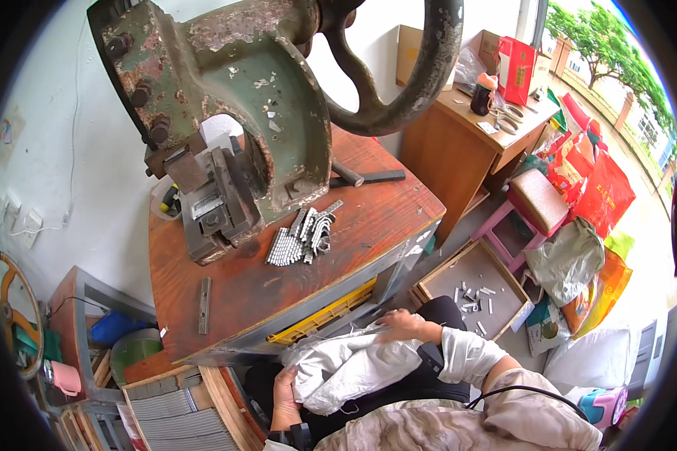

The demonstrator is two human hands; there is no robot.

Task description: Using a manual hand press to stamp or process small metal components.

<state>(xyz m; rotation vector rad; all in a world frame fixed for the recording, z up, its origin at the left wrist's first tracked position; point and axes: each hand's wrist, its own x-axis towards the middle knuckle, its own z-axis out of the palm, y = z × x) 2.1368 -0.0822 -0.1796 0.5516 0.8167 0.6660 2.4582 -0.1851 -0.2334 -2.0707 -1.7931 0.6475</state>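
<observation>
A crumpled white cloth sack [353, 368] with loose threads lies across my lap. My left hand [284, 391] is closed around its left edge, the thumb on top. On the sack's upper right part rests my right hand [402, 327], its fingers bent over the fabric. In front of me stands a red-brown wooden bench [278, 289] carrying a worn green hand press [278, 113] with a big handwheel [399, 113]. A pile of small metal strips [302, 237] lies at the press's foot. Left of it is a flat metal bar [204, 306].
Right of my knees, a shallow wooden tray [426, 288] holds several small pale pieces. Beyond it are a pink stool [520, 239] and red bags [605, 192]. Rows of grey strips [169, 413] fill a wooden box at lower left. A yellow rail [323, 310] runs under the bench edge.
</observation>
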